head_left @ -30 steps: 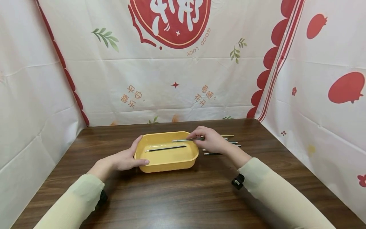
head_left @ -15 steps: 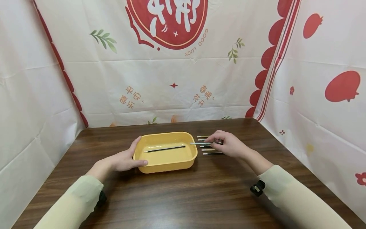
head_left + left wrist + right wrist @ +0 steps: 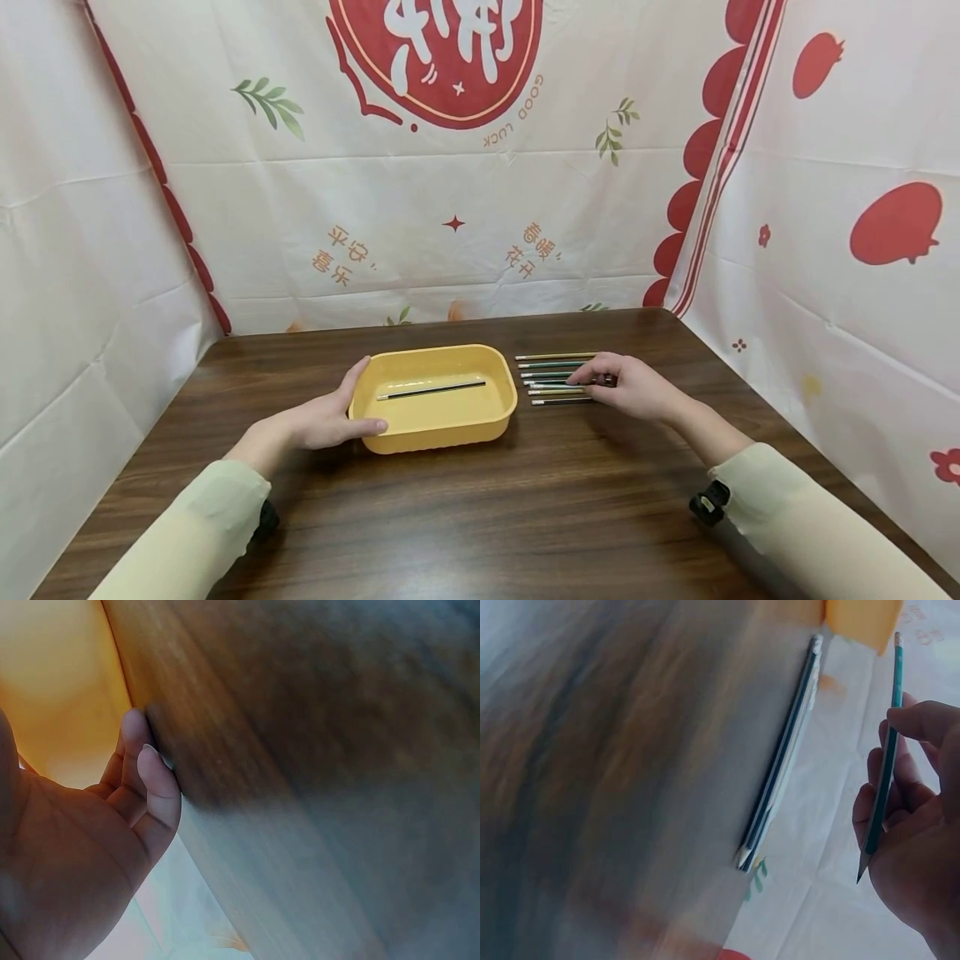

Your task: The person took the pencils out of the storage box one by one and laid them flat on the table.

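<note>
My left hand (image 3: 322, 417) grips the left end of a yellow plastic basket (image 3: 438, 437), its thumb at the front rim. In the left wrist view that hand's fingers (image 3: 159, 776) bend along the basket's outer side (image 3: 60, 682). A black pencil (image 3: 431, 391) lies slantwise in the basket. To the basket's right my right hand (image 3: 637, 387) pinches a green pencil (image 3: 889, 750) between thumb and fingers, seen plainly in the right wrist view. Held low, it hangs over a row of pencils (image 3: 555, 357) on the table, whose right ends the hand partly hides.
The brown wooden table (image 3: 450, 517) carries the basket and the row of several pencils. A white printed cloth (image 3: 420, 192) hangs behind the table's back edge and along both sides.
My right hand has moved right, out from over the basket, carrying the green pencil to the row on the table. The left hand stays on the basket.
</note>
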Demonstrator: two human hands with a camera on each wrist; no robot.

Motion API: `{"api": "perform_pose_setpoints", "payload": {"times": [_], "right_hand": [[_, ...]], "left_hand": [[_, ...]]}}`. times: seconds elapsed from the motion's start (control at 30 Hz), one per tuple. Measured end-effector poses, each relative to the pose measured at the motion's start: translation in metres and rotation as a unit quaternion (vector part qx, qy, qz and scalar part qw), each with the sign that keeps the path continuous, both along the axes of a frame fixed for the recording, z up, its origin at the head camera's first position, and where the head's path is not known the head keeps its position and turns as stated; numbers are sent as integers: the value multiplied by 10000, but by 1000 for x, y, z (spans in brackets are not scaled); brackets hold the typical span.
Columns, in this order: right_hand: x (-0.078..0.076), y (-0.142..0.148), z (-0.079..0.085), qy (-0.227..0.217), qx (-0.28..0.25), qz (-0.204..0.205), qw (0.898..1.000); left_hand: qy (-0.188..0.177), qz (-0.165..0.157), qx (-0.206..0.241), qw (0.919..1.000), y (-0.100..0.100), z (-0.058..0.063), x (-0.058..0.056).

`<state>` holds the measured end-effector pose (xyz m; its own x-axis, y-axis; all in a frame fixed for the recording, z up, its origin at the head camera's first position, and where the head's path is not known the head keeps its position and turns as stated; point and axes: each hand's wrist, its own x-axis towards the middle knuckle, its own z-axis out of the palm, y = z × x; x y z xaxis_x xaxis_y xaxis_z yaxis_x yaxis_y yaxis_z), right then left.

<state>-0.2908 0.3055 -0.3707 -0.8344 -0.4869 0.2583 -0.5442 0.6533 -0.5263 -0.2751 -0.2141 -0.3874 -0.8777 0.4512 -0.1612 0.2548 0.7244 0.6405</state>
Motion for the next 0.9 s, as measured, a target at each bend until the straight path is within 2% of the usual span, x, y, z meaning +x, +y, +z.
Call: {"api": "perform_pose_setpoints", "payload": {"times": [0.2, 0.4, 0.7, 0.9], "right_hand": [[-2, 7, -6, -454, 538, 113, 9975], [-6, 7, -9, -703, 951, 240, 9927], [-10, 3, -11, -640, 1130, 442, 9906], [-11, 1, -15, -565, 1262, 414, 9895]], "left_hand": [[9, 4, -5, 10000, 0, -1, 0], [-3, 15, -13, 10000, 0, -2, 0], [7, 23, -35, 10000, 1, 0, 1], [75, -14, -21, 10000, 2, 0, 1]]}}
